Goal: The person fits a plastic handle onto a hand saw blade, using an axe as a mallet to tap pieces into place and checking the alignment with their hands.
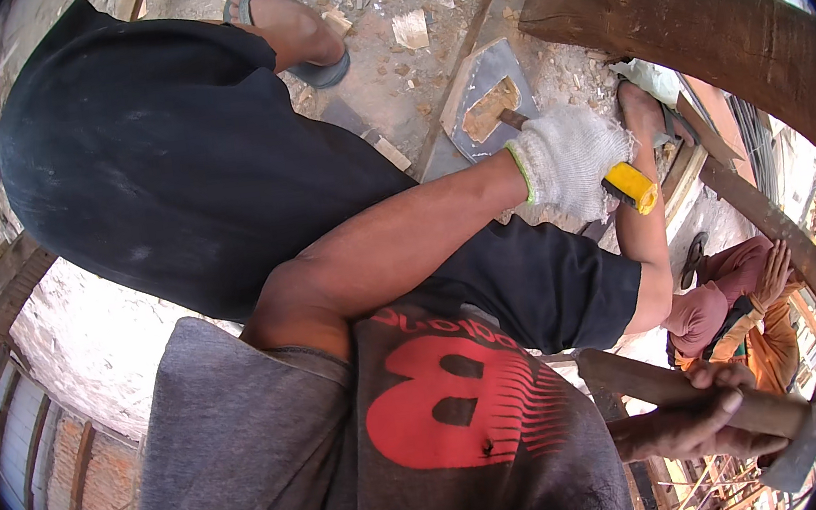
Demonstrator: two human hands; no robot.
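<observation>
My left hand (573,161), in a white knitted glove, is wrapped round a chisel (634,187) with a yellow and black handle. Its dark shank (512,119) comes out on the other side of the glove and reaches a rough, broken-out tan patch (489,108) in a grey slab (465,77). At the lower right, my bare right hand (704,423) grips a hammer (643,377) by its handle, close to the metal head (805,443). The hammer is apart from the chisel.
A curved brown timber (674,23) spans the upper right. Rubble and a broken chip (411,29) lie on the dusty floor. My sandalled foot (297,31) is beyond my knee. Another person (737,318) in orange sits at the right. Thin rods (756,150) run nearby.
</observation>
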